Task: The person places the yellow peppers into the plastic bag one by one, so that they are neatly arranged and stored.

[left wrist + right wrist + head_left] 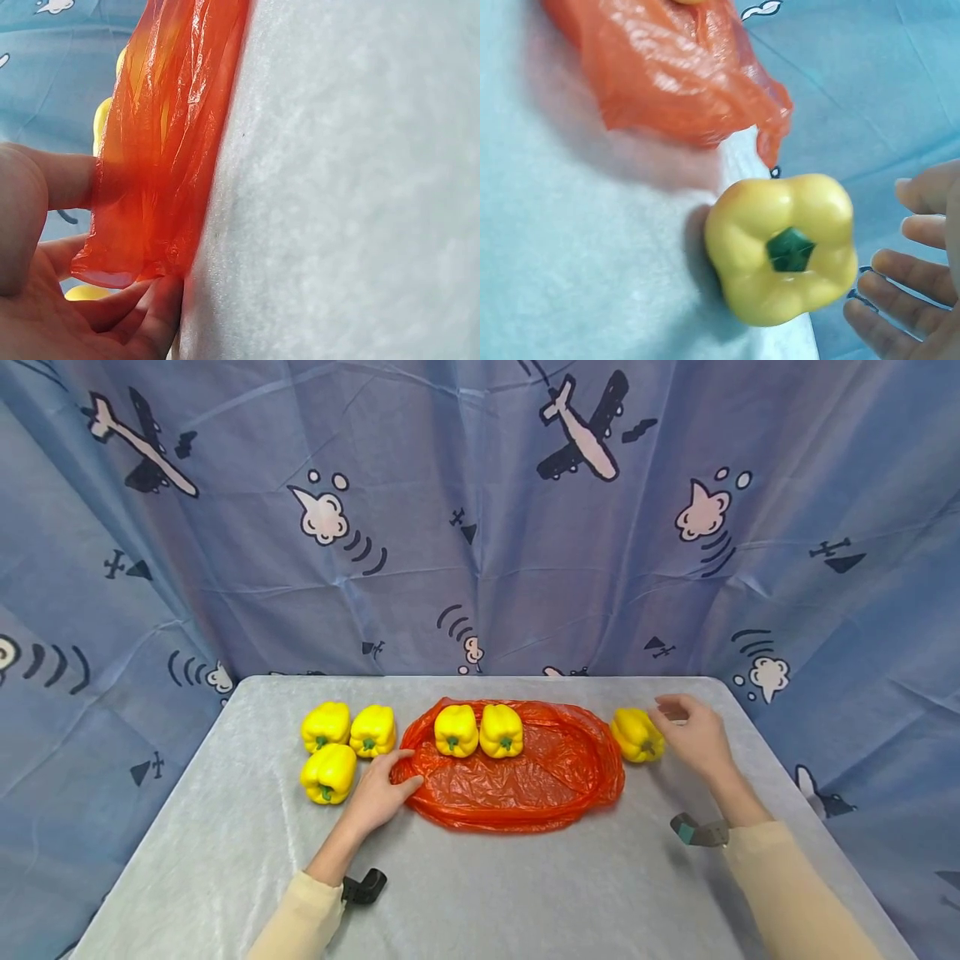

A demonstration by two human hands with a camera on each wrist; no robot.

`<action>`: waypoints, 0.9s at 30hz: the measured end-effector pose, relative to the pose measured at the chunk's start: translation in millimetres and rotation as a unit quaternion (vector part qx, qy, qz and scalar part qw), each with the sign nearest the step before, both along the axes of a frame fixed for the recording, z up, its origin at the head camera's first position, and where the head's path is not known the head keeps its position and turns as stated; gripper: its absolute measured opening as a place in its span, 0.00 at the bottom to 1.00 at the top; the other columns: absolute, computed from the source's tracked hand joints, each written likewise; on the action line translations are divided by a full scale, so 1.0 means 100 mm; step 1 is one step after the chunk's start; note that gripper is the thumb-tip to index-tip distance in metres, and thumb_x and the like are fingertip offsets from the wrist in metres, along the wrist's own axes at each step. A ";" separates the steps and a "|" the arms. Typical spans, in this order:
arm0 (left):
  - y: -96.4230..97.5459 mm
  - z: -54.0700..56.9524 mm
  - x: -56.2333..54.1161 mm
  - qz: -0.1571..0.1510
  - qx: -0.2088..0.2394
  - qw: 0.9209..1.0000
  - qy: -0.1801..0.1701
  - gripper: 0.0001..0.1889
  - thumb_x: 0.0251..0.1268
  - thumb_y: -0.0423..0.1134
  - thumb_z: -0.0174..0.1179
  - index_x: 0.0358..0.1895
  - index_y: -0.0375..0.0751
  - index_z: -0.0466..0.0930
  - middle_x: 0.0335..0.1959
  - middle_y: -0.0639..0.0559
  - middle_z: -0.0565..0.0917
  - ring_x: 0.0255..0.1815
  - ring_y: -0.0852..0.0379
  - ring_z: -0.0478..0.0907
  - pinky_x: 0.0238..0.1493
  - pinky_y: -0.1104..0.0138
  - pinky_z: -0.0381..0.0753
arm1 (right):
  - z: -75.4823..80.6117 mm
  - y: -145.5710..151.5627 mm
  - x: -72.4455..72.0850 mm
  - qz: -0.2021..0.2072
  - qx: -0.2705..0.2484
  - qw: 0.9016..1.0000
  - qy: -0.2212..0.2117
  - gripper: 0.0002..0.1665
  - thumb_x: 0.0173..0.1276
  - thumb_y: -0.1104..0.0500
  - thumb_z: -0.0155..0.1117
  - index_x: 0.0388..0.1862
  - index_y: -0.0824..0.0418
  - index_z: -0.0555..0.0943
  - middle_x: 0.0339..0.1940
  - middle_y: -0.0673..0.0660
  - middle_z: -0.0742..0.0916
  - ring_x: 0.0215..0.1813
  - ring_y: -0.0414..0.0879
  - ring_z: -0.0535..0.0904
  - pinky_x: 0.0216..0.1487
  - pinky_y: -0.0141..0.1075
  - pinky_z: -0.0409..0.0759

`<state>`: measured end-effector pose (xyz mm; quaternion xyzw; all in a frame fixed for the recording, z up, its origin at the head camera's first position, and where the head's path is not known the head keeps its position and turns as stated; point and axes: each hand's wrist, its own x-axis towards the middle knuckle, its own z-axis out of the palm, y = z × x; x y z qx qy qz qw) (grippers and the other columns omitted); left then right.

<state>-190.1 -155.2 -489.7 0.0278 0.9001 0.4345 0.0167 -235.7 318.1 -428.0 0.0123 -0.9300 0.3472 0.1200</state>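
Observation:
A red plastic bag lies spread open on the table, with two yellow bell peppers standing in its back part. At the bag's left end my left hand holds the rim. Close up in the left wrist view, the thumb passes behind the thin red film and the other fingers curl at its end. Just right of the bag stands another yellow bell pepper, green stem toward the camera. My right hand is beside it, fingers loosely bent, with a gap between fingertips and pepper in the right wrist view.
Several yellow bell peppers stand grouped left of the bag, close to my left hand. The table has a pale grey cover. A blue curtain with airplane prints hangs behind and along both sides.

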 end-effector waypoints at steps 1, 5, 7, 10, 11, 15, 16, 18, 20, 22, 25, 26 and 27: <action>0.00 0.00 0.00 0.000 0.000 1.000 0.000 0.25 0.68 0.41 0.65 0.67 0.40 0.76 0.68 0.37 0.74 0.70 0.37 0.68 0.68 0.41 0.66 | -0.02 0.01 0.00 0.003 0.000 1.000 -0.007 0.30 0.78 0.47 0.57 0.62 0.72 0.76 0.56 0.73 0.83 0.57 0.67 0.78 0.56 0.61 0.77; 0.01 0.01 0.00 -0.002 0.002 1.000 0.002 0.25 0.68 0.41 0.65 0.67 0.40 0.76 0.68 0.36 0.74 0.70 0.37 0.67 0.69 0.41 0.65 | -0.08 0.02 -0.02 0.016 0.001 0.999 -0.044 0.35 0.77 0.44 0.58 0.66 0.72 0.73 0.60 0.75 0.80 0.61 0.69 0.75 0.58 0.63 0.75; 0.01 0.02 0.00 -0.002 0.002 1.000 0.003 0.25 0.68 0.41 0.65 0.67 0.40 0.76 0.69 0.36 0.74 0.71 0.37 0.67 0.69 0.41 0.65 | -0.11 0.01 -0.03 0.019 0.000 0.998 -0.068 0.38 0.77 0.42 0.57 0.68 0.72 0.71 0.63 0.75 0.78 0.63 0.70 0.73 0.59 0.63 0.73; 0.01 0.02 0.00 -0.002 0.003 1.000 0.004 0.25 0.68 0.41 0.65 0.67 0.40 0.76 0.69 0.36 0.73 0.71 0.37 0.67 0.69 0.41 0.65 | -0.14 0.00 -0.05 0.020 -0.002 0.995 -0.097 0.42 0.76 0.38 0.57 0.71 0.71 0.69 0.66 0.75 0.75 0.66 0.70 0.70 0.62 0.64 0.71; 0.01 0.02 0.00 -0.001 0.003 1.000 0.004 0.25 0.68 0.41 0.65 0.67 0.40 0.76 0.69 0.36 0.73 0.71 0.37 0.67 0.69 0.41 0.65 | -0.16 0.00 -0.06 0.019 -0.003 0.994 -0.105 0.43 0.76 0.37 0.57 0.71 0.71 0.68 0.67 0.75 0.74 0.67 0.71 0.69 0.62 0.65 0.71; 0.01 0.02 0.01 -0.002 0.003 1.000 0.002 0.25 0.68 0.41 0.64 0.67 0.39 0.76 0.68 0.36 0.74 0.70 0.37 0.67 0.68 0.41 0.66 | -0.19 -0.01 -0.07 0.024 -0.008 0.991 -0.132 0.47 0.75 0.35 0.57 0.74 0.71 0.64 0.70 0.74 0.72 0.68 0.71 0.67 0.63 0.65 0.70; 0.01 0.01 0.01 -0.002 0.002 1.000 0.003 0.25 0.68 0.40 0.64 0.67 0.39 0.76 0.68 0.36 0.74 0.70 0.37 0.68 0.68 0.41 0.66 | -0.20 -0.01 -0.07 0.029 -0.011 0.990 -0.137 0.47 0.75 0.35 0.57 0.75 0.70 0.64 0.70 0.74 0.71 0.68 0.71 0.67 0.63 0.65 0.70; 0.01 0.01 0.01 -0.003 0.002 1.000 0.004 0.25 0.68 0.40 0.64 0.67 0.39 0.76 0.68 0.36 0.74 0.70 0.37 0.68 0.68 0.41 0.66 | -0.20 -0.02 -0.08 0.039 -0.014 0.987 -0.153 0.49 0.74 0.34 0.57 0.76 0.69 0.62 0.71 0.75 0.70 0.68 0.72 0.66 0.63 0.65 0.70; 0.01 0.01 0.01 -0.002 0.002 1.000 0.004 0.25 0.68 0.40 0.64 0.67 0.39 0.76 0.68 0.36 0.74 0.70 0.37 0.68 0.68 0.41 0.66 | -0.21 -0.03 -0.09 0.047 -0.015 0.985 -0.166 0.50 0.74 0.34 0.57 0.78 0.68 0.60 0.72 0.74 0.69 0.69 0.72 0.66 0.63 0.66 0.70; 0.01 0.01 0.00 -0.002 0.003 1.000 0.003 0.25 0.68 0.40 0.64 0.67 0.39 0.76 0.68 0.36 0.74 0.70 0.37 0.68 0.68 0.41 0.66 | -0.22 -0.04 -0.09 0.050 -0.014 0.984 -0.172 0.50 0.73 0.33 0.57 0.79 0.66 0.59 0.73 0.74 0.68 0.69 0.72 0.65 0.63 0.67 0.70; 0.01 0.01 0.00 0.000 0.003 1.000 -0.001 0.25 0.68 0.41 0.64 0.67 0.40 0.76 0.68 0.36 0.74 0.70 0.37 0.68 0.68 0.41 0.66 | -0.22 -0.05 -0.10 0.049 -0.012 0.984 -0.170 0.50 0.74 0.33 0.56 0.79 0.66 0.59 0.73 0.74 0.68 0.69 0.73 0.65 0.63 0.67 0.69; 0.00 0.01 0.00 -0.001 0.002 1.000 -0.001 0.25 0.69 0.41 0.64 0.67 0.40 0.76 0.68 0.36 0.73 0.70 0.37 0.68 0.68 0.40 0.66 | -0.22 -0.05 -0.09 0.048 -0.012 0.985 -0.167 0.50 0.74 0.33 0.56 0.79 0.66 0.59 0.73 0.74 0.68 0.69 0.72 0.65 0.63 0.67 0.70; 0.00 0.01 -0.01 -0.001 0.001 1.000 -0.001 0.25 0.69 0.41 0.64 0.67 0.40 0.76 0.68 0.36 0.73 0.70 0.37 0.68 0.68 0.40 0.66 | -0.23 -0.05 -0.09 0.047 -0.011 0.985 -0.164 0.50 0.74 0.33 0.56 0.79 0.66 0.59 0.73 0.74 0.68 0.69 0.72 0.65 0.63 0.67 0.70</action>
